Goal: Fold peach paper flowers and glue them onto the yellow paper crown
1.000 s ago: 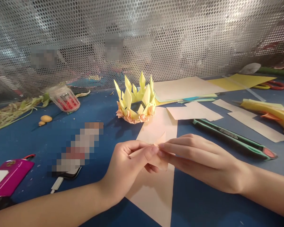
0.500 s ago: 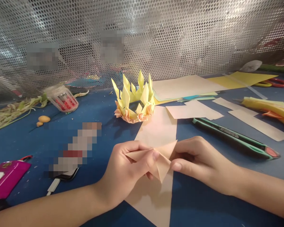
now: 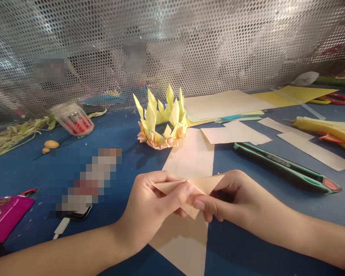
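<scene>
Folded paper is held above a long sheet on the blue worktop, its points spread. The left hand and right hand both pinch it under their thumbs. Beyond stands a yellow paper crown; a green cutter lies at right.

Passable between pixelated device and yellow paper crown, low over blue tabletop; barred behind crown by perforated metal screen; hemmed in at right by green cutter, lying aslant.
</scene>
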### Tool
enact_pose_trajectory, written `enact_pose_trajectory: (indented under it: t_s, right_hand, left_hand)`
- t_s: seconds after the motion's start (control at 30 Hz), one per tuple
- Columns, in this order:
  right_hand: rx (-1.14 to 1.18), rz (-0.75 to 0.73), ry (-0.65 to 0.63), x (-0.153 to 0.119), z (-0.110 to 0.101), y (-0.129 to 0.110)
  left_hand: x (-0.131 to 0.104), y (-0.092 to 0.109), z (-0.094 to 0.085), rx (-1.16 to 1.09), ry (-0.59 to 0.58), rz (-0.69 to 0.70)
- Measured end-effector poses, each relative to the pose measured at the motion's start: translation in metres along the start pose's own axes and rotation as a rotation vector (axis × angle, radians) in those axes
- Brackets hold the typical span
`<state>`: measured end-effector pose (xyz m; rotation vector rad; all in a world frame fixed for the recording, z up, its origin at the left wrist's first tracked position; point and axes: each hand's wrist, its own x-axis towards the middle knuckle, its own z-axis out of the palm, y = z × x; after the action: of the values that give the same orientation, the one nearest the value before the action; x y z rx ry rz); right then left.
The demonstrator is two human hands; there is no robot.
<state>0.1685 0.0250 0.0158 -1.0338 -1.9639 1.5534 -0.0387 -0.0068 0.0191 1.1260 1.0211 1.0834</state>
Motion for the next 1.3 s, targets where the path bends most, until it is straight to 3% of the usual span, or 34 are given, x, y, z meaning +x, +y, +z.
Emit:
enact_pose_trajectory:
  t_s: [0.17,0.4,0.53,0.77,0.93,1.3]
  right_hand:
    - [0.01,-0.014,0.015,0.0006,0.002,-0.0008]
    - [0.043,-0.038,-0.063,0.0,0.0024,-0.0003]
    - [0.025,-0.068,-0.017,-0.001,0.0033,0.0025]
    - [0.04,0.048,0.017,0.0029,0.0049,0.0049]
    - [0.035,0.066,0.013,0.002,0.0059,0.0]
    - [-0.012,0.093,-0.036,0.0007,0.0051,0.004]
  left_hand:
    - [0.0012,-0.0013,-0.0008,0.044,-0.001,0.017]
    - [0.0,0.0009,-0.002,0.085,-0.017,0.006]
    - [-0.0006,0.0,-0.0026,0.059,-0.047,0.017]
    - [0.0011,0.0026,-0.0028,0.106,-0.041,0.024]
    - [0.0022,0.0019,-0.0033,0.115,0.014,0.035]
    - [-0.0002,-0.0001,-0.0022,0.035,0.021,0.006]
